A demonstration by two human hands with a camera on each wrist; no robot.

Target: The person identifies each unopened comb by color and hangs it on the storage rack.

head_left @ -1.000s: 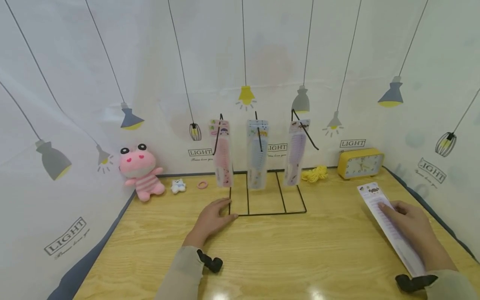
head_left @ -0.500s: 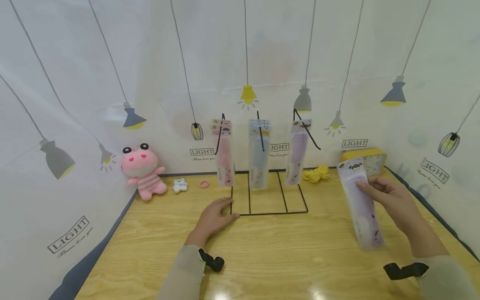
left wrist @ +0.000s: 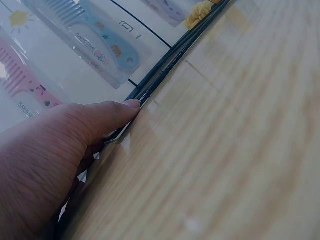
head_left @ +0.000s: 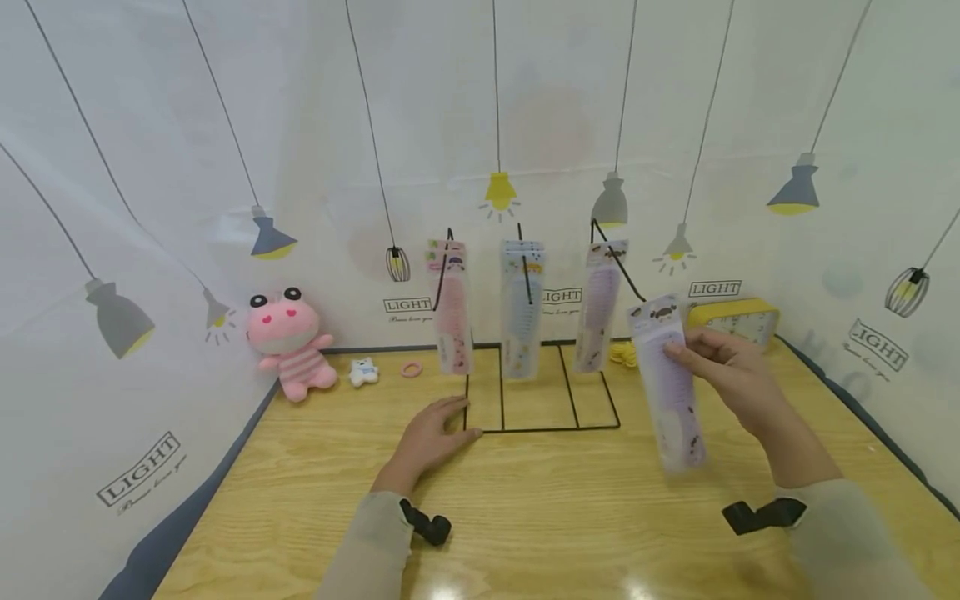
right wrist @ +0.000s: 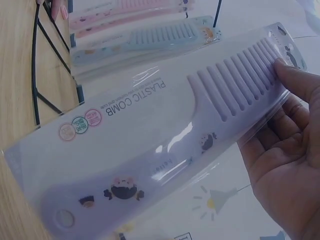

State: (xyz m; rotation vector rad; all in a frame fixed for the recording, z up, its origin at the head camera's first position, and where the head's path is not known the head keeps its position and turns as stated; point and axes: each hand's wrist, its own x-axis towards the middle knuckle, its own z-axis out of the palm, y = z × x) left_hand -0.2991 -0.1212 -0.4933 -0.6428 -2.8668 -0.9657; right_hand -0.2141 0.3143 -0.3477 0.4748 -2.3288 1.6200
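My right hand [head_left: 738,379] pinches a purple plastic comb in a clear packet [right wrist: 165,145], thumb on the front near its top. The packet tilts slightly, just right of the black wire rack [head_left: 551,429]. My left hand [head_left: 427,437] holds the rack's front left base corner; in the left wrist view the thumb [left wrist: 112,117] lies on the wire. Packaged combs hang from the rack's hooks: pink ones [head_left: 452,325] at left, blue ones [head_left: 521,325] in the middle, a purple one [head_left: 600,317] at right.
A pink plush toy [head_left: 288,342], a small white bear figure [head_left: 363,372] and a pink ring [head_left: 411,368] sit at the back left. Yellow cord [head_left: 622,353] lies behind the held packet. A yellow clock [head_left: 738,321] stands at the back right, partly covered by my right hand.
My right hand has carried the purple comb packet leftward from the right side toward the rack, turning it more upright and facing me. My left hand stays at the rack's corner.
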